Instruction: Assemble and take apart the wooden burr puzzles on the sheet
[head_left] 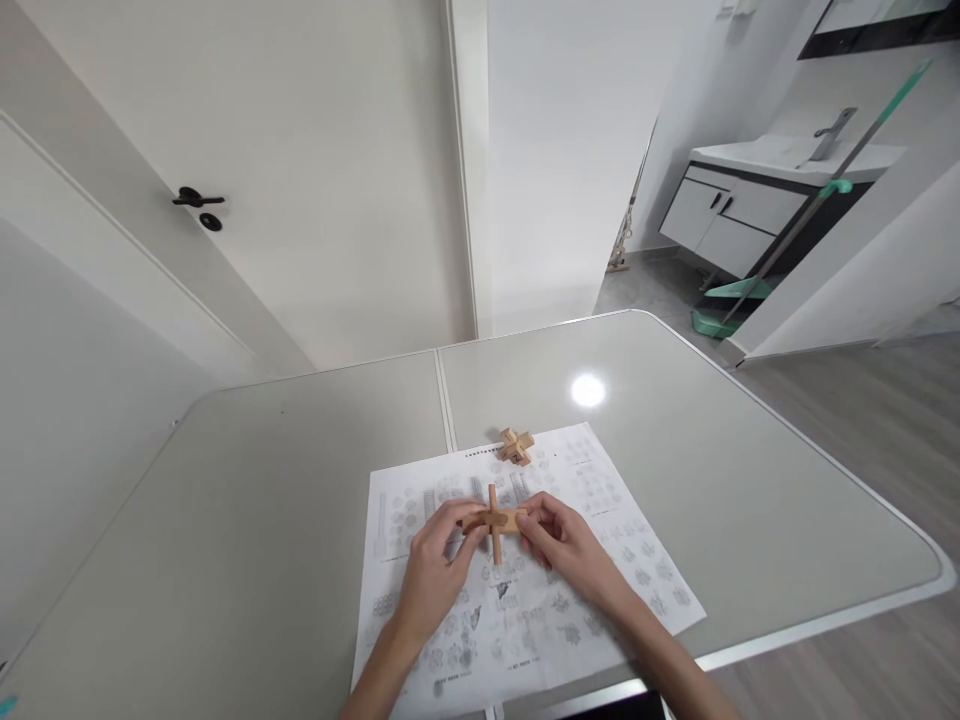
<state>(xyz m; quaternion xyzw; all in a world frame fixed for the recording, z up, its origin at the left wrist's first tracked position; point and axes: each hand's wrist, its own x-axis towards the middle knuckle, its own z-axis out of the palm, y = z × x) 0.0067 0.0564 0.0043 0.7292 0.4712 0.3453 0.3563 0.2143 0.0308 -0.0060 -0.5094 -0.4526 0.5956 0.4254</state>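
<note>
Between my two hands is a small wooden puzzle, made of flat pieces with a round stick passing through the middle. My left hand pinches its left end between thumb and fingers. At the right end, the thumb and fingers of my right hand close on the flat light piece. Just beyond them, a second wooden puzzle, a cross-shaped burr with a dark mark on it, stands at the top edge of a printed paper sheet. The sheet bears rows of small puzzle drawings and lies beneath both hands.
The grey table has a pale metal rim and a seam down its middle. A white door with a black handle rises behind it. Off to the right are a sink cabinet and a green dustpan with a long handle.
</note>
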